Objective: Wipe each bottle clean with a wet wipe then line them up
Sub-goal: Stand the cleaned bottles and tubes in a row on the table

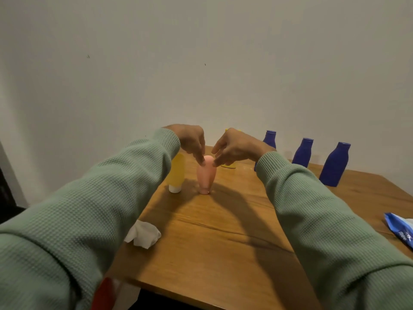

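The pink bottle [206, 177] stands cap-down near the worktop's [212, 242] far left corner. The left hand [192, 139] and right hand [237, 146] touch its top from either side with relaxed fingers, tips only, not wrapped round it. A yellow bottle [177, 173] stands just left of it. Three blue bottles [335, 164] line the far edge. A crumpled wipe [144, 236] lies by the left edge.

Blue wipe packet [400, 229], white lettering cut off, unreadable
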The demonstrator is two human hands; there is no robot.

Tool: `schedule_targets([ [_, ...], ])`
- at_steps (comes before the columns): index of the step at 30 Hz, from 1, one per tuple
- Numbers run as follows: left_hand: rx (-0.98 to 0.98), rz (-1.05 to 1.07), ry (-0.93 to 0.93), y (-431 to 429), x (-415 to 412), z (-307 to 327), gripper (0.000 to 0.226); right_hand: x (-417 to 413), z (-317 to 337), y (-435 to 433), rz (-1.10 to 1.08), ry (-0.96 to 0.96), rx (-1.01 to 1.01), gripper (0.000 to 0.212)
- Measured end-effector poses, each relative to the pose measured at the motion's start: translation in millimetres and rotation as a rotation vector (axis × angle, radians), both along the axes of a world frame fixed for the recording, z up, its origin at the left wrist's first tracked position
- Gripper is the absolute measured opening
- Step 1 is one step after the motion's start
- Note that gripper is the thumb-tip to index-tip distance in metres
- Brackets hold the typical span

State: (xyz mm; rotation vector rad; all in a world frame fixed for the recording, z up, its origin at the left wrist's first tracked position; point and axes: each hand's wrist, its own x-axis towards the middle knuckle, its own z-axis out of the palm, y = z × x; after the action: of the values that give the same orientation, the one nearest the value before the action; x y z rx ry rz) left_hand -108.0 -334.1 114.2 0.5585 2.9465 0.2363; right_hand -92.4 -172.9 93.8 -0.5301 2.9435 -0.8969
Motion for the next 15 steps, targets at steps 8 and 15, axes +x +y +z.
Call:
schedule_targets([
  [8, 0.007, -0.019, 0.012, 1.5, -10.3, -12.5, 0.025, -8.1, -12.0, -5.4, 0.021, 0.015, -0.003, 0.023],
  [15, 0.047, -0.044, 0.133, -2.3, -39.4, 5.0, 0.021, -34.9, 4.9, -5.9, 0.001, 0.095, -0.073, 0.022],
])
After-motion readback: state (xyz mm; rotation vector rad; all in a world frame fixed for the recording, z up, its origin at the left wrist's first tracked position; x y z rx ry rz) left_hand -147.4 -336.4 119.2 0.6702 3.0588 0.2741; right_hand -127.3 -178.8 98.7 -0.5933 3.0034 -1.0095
